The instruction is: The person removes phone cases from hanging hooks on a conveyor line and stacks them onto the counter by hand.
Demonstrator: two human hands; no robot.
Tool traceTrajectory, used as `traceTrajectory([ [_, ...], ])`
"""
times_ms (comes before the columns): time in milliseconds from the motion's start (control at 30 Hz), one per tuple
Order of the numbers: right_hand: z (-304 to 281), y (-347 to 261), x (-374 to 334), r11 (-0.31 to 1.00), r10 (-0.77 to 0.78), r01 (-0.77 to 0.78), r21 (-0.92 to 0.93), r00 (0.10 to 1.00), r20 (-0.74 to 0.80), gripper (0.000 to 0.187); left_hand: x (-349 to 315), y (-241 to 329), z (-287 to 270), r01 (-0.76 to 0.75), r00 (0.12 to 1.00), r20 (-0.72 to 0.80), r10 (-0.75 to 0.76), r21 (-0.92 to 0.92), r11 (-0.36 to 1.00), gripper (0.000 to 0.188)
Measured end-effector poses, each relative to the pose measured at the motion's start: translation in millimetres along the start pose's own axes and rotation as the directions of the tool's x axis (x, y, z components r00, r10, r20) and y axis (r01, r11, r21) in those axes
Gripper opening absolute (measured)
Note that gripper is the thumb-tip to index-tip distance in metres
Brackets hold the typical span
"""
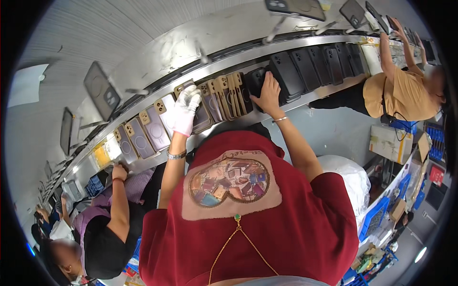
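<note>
My left hand (187, 108) wears a white glove. Its fingers are curled at the top of a clear phone case with a tan camera frame (183, 86), within a row of similar cases. Bare and with a bracelet at the wrist, my right hand (269, 95) has thumb and fingers around a black phone case (256, 82). Several tan-framed clear cases (155, 127) lie overlapped to the left, and more stand closely packed between my hands (224, 97). Larger black cases (288, 71) overlap in a row to the right of my right hand.
A metal conveyor rail (219, 62) runs behind the cases. Phone cases on holders (102, 90) hang beyond it. One co-worker (105, 214) sits at my left, another in a tan shirt (398, 93) at my right. A white plastic bag (346, 178) and a carton (390, 143) stand behind right.
</note>
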State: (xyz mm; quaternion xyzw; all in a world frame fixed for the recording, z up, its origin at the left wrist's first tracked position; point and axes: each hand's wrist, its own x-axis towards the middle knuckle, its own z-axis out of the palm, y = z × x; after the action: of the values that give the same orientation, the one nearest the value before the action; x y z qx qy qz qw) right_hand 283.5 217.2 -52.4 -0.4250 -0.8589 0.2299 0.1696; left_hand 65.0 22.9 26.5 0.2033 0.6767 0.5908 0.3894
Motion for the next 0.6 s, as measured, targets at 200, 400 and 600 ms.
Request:
traceTrajectory([
  [200, 16.1, 4.3, 5.5, 1.000, 0.027, -0.027, 0.010, 0.997, 0.073, 0.103, -13.8, 0.2, -12.1, -0.014, 0.998, -0.069, 0.006, -0.108, 0.994, 0.038],
  [400, 18.0, -3.9, 15.8, 0.962, 0.226, -0.210, -0.178, 0.971, 0.075, 0.099, -37.0, 6.5, -34.1, -0.139, 0.969, -0.207, 0.138, 0.010, 0.990, 0.035],
  [600, 9.0, 31.7, 5.4, 0.982, 0.150, -0.141, -0.124, 0.987, 0.063, 0.110, -41.7, 10.9, -77.8, -0.191, 0.909, -0.398, 0.122, -0.138, 0.972, 0.037],
])
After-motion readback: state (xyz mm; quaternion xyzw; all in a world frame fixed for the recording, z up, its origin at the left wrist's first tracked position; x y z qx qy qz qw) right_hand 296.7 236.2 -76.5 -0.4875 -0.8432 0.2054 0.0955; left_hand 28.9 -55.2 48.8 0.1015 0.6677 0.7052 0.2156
